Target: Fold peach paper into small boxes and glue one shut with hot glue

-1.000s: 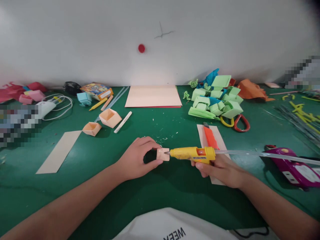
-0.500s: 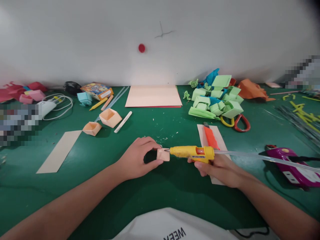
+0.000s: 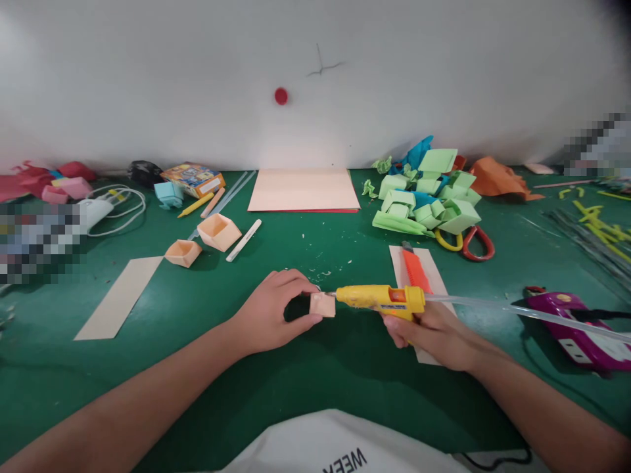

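My left hand pinches a small peach folded paper piece just above the green table. In my right hand is a yellow glue gun, gripped by its handle, with a clear glue stick running out of its back to the right. The gun's nozzle touches the top right edge of the paper piece. An orange box cutter lies on a peach paper strip just behind the gun.
Two peach paper boxes and a long paper strip lie at the left. A peach sheet rests by the wall. Green folded papers, scissors and a purple power strip are at the right.
The glue gun's nozzle has crept slightly up along the paper piece's edge. Both hands stay nearly still.
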The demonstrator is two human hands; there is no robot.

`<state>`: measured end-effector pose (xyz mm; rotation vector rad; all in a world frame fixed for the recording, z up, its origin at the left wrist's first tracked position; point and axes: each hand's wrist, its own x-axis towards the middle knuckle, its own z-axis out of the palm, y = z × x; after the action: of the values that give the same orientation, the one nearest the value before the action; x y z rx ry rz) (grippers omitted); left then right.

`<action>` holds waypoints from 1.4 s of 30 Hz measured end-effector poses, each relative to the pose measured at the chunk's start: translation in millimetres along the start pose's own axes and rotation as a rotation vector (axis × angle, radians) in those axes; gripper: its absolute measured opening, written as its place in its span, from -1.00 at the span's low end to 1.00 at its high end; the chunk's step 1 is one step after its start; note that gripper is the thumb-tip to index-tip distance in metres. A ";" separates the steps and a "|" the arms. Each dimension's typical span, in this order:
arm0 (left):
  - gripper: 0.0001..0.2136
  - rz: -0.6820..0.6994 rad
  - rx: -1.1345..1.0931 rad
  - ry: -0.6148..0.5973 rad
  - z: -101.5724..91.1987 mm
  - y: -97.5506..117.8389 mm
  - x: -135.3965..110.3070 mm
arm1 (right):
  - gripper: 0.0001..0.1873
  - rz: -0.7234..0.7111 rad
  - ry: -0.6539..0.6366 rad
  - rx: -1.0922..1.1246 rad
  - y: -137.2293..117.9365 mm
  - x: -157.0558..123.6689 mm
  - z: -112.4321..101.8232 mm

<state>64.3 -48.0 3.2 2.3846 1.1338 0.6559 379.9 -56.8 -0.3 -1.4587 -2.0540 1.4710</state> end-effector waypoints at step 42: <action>-0.71 0.005 -0.013 0.013 0.1 -0.2 -0.5 | -0.41 0.023 0.048 0.069 -1.9 -1.6 0.0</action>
<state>63.9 -48.3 2.9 2.3762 1.1256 0.6798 379.5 -58.0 1.9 -1.4814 -1.9455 1.4854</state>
